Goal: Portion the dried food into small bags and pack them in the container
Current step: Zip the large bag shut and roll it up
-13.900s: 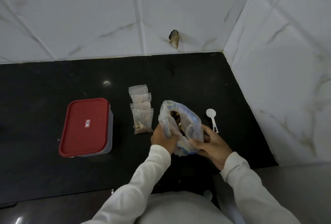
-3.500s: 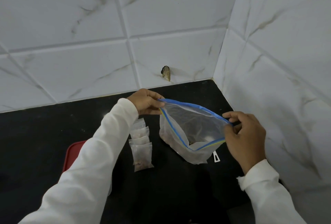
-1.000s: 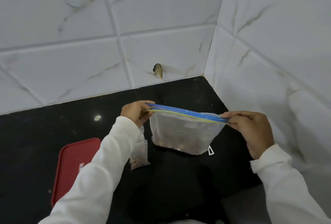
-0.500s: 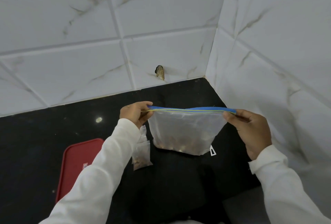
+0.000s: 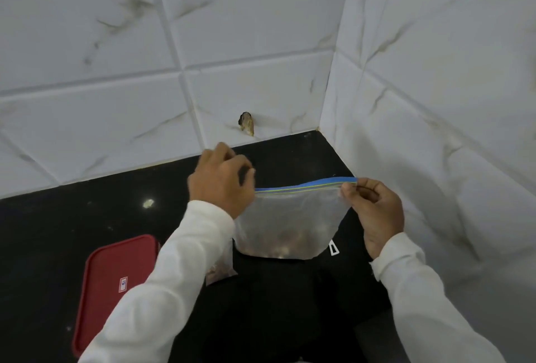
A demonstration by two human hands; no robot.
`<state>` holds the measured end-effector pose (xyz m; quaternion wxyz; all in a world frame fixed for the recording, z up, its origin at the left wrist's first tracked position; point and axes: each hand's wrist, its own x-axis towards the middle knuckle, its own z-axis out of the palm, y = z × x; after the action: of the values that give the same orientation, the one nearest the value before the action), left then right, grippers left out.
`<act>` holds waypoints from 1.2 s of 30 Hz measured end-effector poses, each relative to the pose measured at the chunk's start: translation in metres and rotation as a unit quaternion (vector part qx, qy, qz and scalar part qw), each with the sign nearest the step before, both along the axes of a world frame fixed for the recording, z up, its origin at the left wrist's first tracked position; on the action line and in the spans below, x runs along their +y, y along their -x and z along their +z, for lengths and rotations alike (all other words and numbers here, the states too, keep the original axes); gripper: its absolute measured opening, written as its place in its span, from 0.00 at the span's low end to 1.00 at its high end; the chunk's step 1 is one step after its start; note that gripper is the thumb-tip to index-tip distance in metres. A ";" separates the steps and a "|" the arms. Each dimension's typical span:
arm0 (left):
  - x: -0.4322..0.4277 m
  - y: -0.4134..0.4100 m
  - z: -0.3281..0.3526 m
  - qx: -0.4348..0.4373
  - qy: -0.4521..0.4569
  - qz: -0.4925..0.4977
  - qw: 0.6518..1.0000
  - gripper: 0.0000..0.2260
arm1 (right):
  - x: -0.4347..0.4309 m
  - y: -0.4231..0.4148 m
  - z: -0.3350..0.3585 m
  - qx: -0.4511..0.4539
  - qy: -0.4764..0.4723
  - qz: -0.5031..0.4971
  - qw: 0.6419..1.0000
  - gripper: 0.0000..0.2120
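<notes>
A large clear zip bag [image 5: 290,223] with a blue zip strip hangs above the black counter [image 5: 72,217], with brown dried food in its bottom. Its zip lies flat and closed. My right hand [image 5: 374,209] pinches the right end of the strip. My left hand [image 5: 222,181], blurred, has its fingers curled at the left end and hides that corner. A small filled bag [image 5: 220,268] lies on the counter, mostly hidden under my left sleeve. The container with the red lid [image 5: 116,284] stands at the lower left, closed.
The tip of a white spoon handle [image 5: 333,251] shows beside the big bag's lower right corner. White tiled walls meet in a corner just behind and to the right. A chipped hole [image 5: 246,126] marks the back wall.
The big bag's mouth, open 3.5 s ago, has been pulled flat and shut. In the last half second my left hand rose slightly at the zip's left end.
</notes>
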<state>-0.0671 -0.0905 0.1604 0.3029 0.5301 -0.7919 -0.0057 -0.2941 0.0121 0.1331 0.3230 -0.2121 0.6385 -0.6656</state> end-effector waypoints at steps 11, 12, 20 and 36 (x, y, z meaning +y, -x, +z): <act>-0.002 0.099 0.015 -0.025 -0.337 -0.239 0.910 0.09 | -0.005 -0.003 0.010 0.049 -0.030 0.047 0.997 0.07; -0.003 0.100 0.017 -0.019 -0.347 -0.243 0.905 0.09 | -0.005 -0.004 0.011 0.055 -0.033 0.044 0.997 0.07; -0.001 0.101 0.015 0.040 -0.359 -0.224 0.905 0.08 | -0.004 -0.007 0.013 0.138 -0.021 0.050 0.989 0.08; -0.029 0.026 0.023 -0.151 -0.373 -0.240 0.883 0.14 | -0.006 0.005 0.008 0.175 -0.032 -0.006 0.984 0.08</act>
<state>-0.0931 -0.1200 0.1829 -0.0513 0.3917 -0.8707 -0.2930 -0.2993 0.0064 0.1408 0.2090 -0.3106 0.7075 -0.5993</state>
